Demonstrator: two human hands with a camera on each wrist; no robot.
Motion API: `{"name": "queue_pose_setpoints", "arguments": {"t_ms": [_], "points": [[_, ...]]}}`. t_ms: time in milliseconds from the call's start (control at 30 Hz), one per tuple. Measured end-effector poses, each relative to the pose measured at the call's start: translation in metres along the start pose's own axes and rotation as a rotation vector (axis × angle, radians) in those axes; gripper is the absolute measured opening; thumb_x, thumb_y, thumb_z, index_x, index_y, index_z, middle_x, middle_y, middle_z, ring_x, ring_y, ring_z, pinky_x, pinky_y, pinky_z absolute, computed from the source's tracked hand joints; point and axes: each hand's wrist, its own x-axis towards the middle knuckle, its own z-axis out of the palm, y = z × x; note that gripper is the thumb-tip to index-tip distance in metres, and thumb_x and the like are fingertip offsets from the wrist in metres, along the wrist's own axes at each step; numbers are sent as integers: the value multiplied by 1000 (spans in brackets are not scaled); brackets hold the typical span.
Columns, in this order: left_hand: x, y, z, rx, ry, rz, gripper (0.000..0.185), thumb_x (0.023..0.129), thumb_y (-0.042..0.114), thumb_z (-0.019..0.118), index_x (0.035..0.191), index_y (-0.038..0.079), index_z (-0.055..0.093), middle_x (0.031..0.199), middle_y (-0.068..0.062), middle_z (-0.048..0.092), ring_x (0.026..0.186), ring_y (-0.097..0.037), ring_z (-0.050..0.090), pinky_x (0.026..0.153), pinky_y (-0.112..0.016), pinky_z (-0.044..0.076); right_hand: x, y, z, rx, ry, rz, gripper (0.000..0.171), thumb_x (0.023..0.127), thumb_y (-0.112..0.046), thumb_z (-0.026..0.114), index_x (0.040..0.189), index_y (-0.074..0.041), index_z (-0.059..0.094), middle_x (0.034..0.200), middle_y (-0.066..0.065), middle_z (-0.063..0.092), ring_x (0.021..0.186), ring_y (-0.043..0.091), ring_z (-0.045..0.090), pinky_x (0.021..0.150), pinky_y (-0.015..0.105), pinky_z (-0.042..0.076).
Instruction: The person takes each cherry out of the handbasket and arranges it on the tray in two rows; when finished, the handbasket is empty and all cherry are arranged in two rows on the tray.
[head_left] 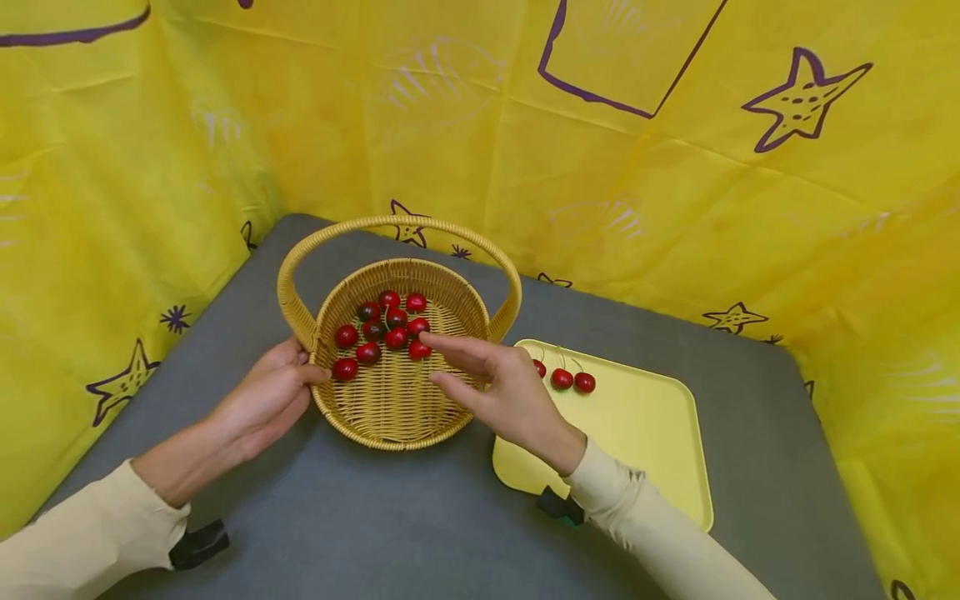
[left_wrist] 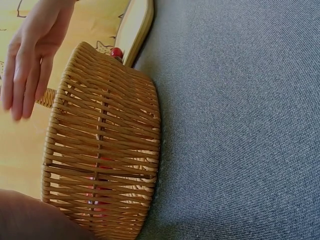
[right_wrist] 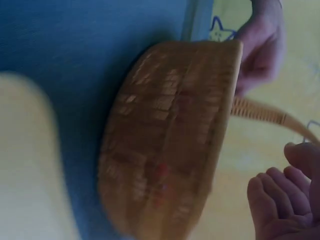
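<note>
A wicker basket [head_left: 397,417] with a tall arched handle stands on the grey table, with several dark red cherries [head_left: 396,337] lying on its floor, mostly toward the back left. My left hand [head_left: 273,387] grips its left rim, thumb over the edge near the handle's foot, the other fingers outside. Over the right side of the basket hovers my right hand [head_left: 502,387], fingers loosely extended and nothing between them. Its fingertips overlap the rightmost cherries in the head view. In the right wrist view the fingers [right_wrist: 280,192] are relaxed, above the rim.
Right of the basket lies a pale yellow tray [head_left: 637,450], partly behind my right wrist. Three stemmed cherries [head_left: 562,379] rest near its back left corner. Yellow cloth [head_left: 465,125] with purple drawings surrounds the grey table [head_left: 360,525] at the back and sides.
</note>
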Motion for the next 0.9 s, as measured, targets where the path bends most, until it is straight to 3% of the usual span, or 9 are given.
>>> {"name": "queue_pose_setpoints", "arguments": {"t_ms": [333, 467, 900], "points": [[1, -1, -1, 10, 0, -12, 81, 101, -9, 40, 167, -1, -8, 176, -15, -1, 160, -28, 0, 131, -52, 4, 42, 7, 50, -76, -166, 76, 42, 100, -22, 75, 141, -12, 69, 139, -1, 70, 124, 8, 66, 100, 16, 52], [1, -1, -2, 2, -12, -6, 81, 102, -9, 39, 167, 0, -7, 176, -14, 0, 160, -27, -1, 131, -51, 4, 52, 12, 63, -72, -198, 98, 43, 100, -20, 75, 140, -7, 69, 138, 4, 70, 125, 12, 67, 98, 15, 52], [1, -1, -2, -23, -27, -2, 82, 101, -10, 39, 167, 0, -9, 176, -14, -2, 160, -27, -3, 131, -51, 2, 71, 26, 84, -162, -256, 178, 44, 100, -20, 75, 140, -5, 68, 137, 5, 71, 123, 10, 67, 98, 16, 53]]}}
